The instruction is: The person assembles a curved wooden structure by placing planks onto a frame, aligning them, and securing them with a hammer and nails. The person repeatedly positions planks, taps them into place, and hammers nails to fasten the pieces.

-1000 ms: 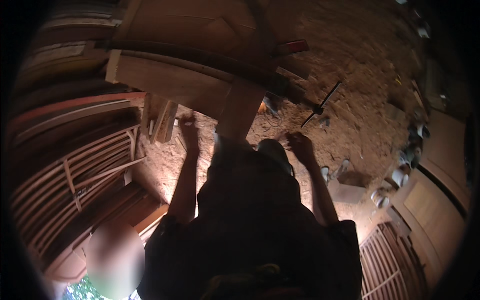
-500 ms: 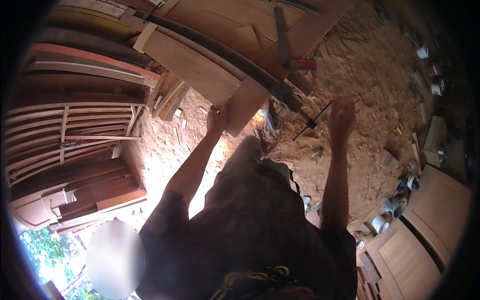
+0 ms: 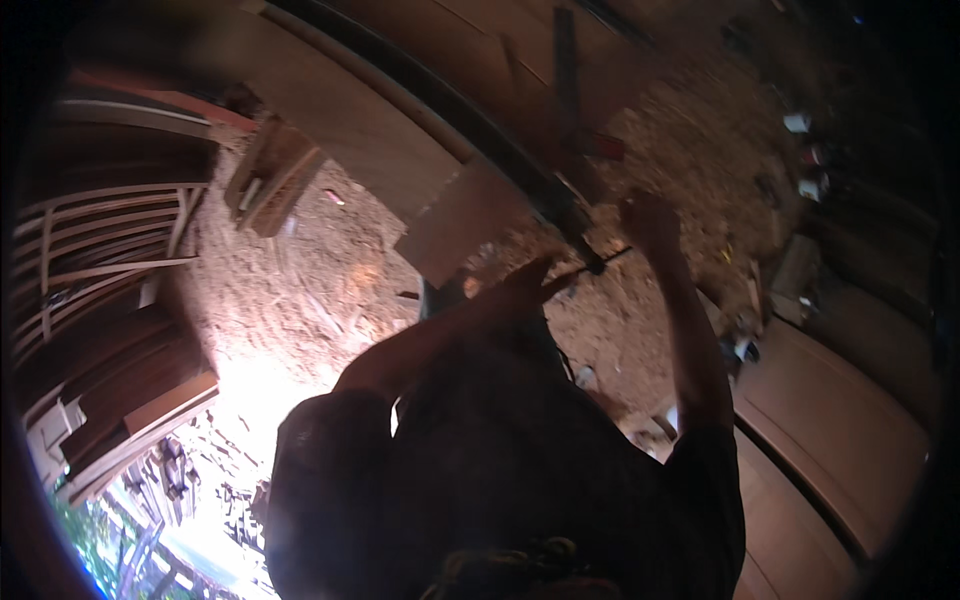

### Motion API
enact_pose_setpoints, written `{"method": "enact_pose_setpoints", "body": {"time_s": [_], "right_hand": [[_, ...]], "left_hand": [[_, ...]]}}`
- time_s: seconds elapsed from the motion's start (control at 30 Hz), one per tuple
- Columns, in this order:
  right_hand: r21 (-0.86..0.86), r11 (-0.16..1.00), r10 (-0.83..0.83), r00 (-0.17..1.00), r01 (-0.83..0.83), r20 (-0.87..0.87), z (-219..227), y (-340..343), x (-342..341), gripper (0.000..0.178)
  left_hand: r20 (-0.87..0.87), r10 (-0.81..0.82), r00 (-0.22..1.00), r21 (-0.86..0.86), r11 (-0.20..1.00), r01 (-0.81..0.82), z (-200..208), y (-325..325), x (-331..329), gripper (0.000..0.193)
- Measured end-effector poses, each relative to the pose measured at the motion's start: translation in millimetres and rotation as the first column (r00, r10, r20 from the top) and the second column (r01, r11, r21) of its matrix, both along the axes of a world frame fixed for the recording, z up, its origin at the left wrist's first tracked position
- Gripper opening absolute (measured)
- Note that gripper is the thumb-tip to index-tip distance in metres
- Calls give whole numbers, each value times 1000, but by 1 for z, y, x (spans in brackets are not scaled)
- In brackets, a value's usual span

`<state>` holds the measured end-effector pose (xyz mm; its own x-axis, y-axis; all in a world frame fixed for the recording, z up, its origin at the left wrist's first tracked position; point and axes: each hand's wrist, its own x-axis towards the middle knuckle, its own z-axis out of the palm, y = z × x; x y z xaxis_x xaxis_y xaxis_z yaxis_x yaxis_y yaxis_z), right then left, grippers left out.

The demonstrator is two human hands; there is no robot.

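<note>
Boards (image 3: pixel 350 130) of flat-faced brown wood lie along the long, dark bar clamp (image 3: pixel 470 125), whose thin rod handle (image 3: pixel 620 254) crosses the screw end. We keep our hands apart: the right hand (image 3: pixel 650 225) is curled near the rod's upper end, the left hand (image 3: pixel 532 282) near its lower end; blur prevents us from telling whether either grips. We see small white containers (image 3: pixel 797 123) at right, contents indiscernible. Loose, crumbly ground (image 3: pixel 300 270) extends between the square-cornered panel (image 3: pixel 440 235) and the slatted wood stack (image 3: pixel 110 225).
</note>
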<state>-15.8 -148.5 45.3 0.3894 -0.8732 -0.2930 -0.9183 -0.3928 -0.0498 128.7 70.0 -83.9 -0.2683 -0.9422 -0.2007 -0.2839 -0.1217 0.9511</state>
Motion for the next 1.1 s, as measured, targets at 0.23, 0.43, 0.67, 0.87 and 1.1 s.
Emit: {"method": "enact_pose_setpoints", "body": {"time_s": [0.23,0.43,0.67,0.87,1.1], "right_hand": [[-152,984,93,996,-94,-17,4,6,15,23],[-195,978,2,932,73,363,-20,4,-2,15],[-120,993,98,708,-19,699,-69,-34,0,15],[107,970,86,724,-217,685,-70,-28,-24,20],[-217,854,502,643,-473,578,-80,-43,-97,27]], "left_hand": [[-203,-55,978,413,900,137,-43,-37,-58,50],[-164,104,981,483,876,-12,-5,-25,-54,42],[237,171,956,366,896,-251,-27,7,-57,26],[251,476,843,281,797,-534,32,-12,-70,35],[314,546,777,544,567,-619,47,-3,-86,61]]}}
